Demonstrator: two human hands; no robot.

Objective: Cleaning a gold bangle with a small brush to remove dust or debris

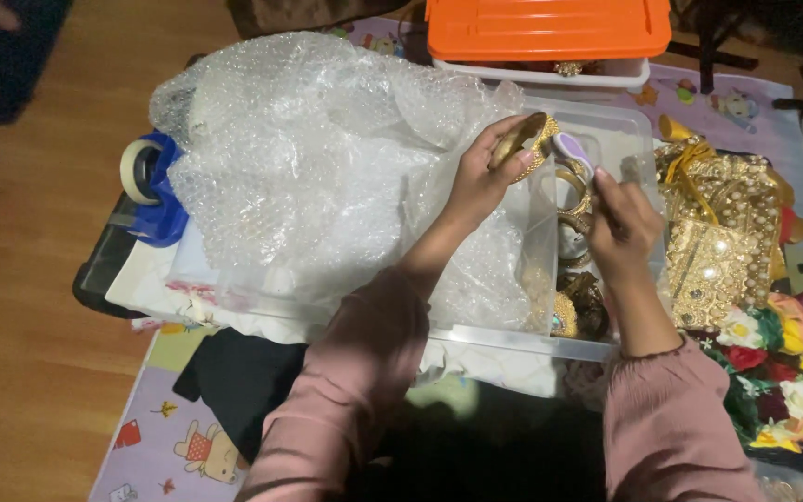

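My left hand (487,172) holds a gold bangle (527,139) up over a clear plastic box (513,342). My right hand (623,221) grips a small brush with a lilac head (572,149), whose head is against the bangle. Inside the box, below my hands, lie several more gold bangles (573,228). A big sheet of bubble wrap (309,167) is piled over the left part of the box. Both my sleeves are dusty pink.
An orange-lidded bin (546,28) stands behind the box. A blue tape dispenser (151,186) sits at the left. Gold embroidered fabric (722,232) and artificial flowers (787,363) lie to the right. Everything rests on a patterned mat (160,418) over a wooden floor (30,279).
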